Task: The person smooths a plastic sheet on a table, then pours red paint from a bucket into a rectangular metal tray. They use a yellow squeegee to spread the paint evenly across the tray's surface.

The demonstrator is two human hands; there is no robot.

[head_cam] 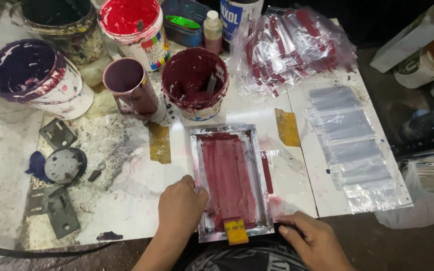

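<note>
A small metal-framed printing screen lies flat on the white table, its mesh coated in dark red ink. My left hand presses on the frame's lower left edge. My right hand rests on the table at the frame's lower right corner, fingertips touching it. A yellow-handled squeegee sits at the near end of the screen between the two hands. A clear plastic bag with a red stripe sticks out from under the screen's right side.
Paint buckets stand at the back: dark red, bright red, purple, and a mauve cup. Printed bags are piled at the back right. Blank clear bags are laid out on the right. Metal brackets lie at the left.
</note>
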